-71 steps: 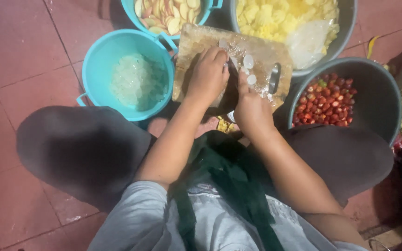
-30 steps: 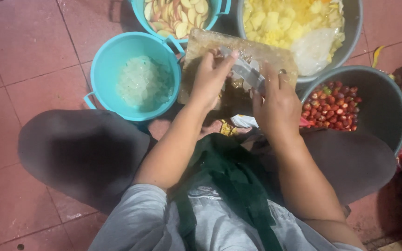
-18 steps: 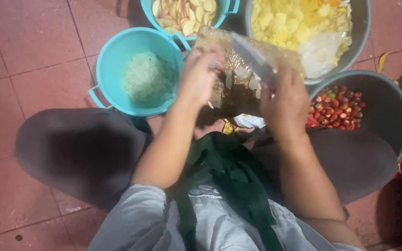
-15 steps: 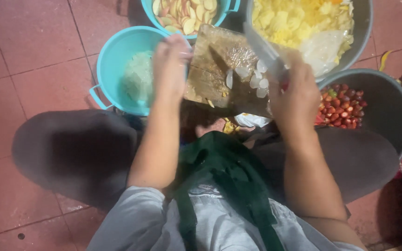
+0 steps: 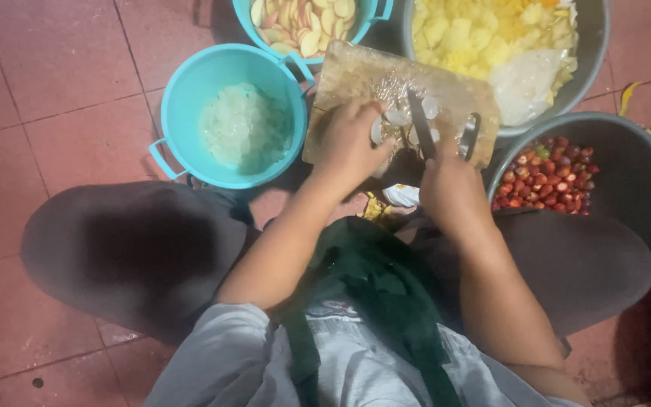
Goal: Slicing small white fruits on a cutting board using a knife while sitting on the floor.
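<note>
A worn wooden cutting board (image 5: 356,79) lies flat in front of my knees, with pale round slices (image 5: 399,117) on it. My left hand (image 5: 349,143) rests on the board's near edge, fingers curled beside the slices. My right hand (image 5: 446,177) is closed around the handle of a knife (image 5: 420,124), whose dark blade points away from me across the slices. A second metal utensil (image 5: 469,136) lies on the board's right side.
A teal bucket (image 5: 182,90) with pale shredded food stands to the left. Behind it is a teal bowl of sliced fruit (image 5: 307,19). A grey basin of yellow chunks (image 5: 491,38) sits at back right, and a dark basin of small red fruits (image 5: 559,177) at right. The floor is red tile.
The board, which was tipped up toward the teal bucket with the knife scraping it, is back down flat. My left hand has returned to the slices and the knife blade rests on the board.
</note>
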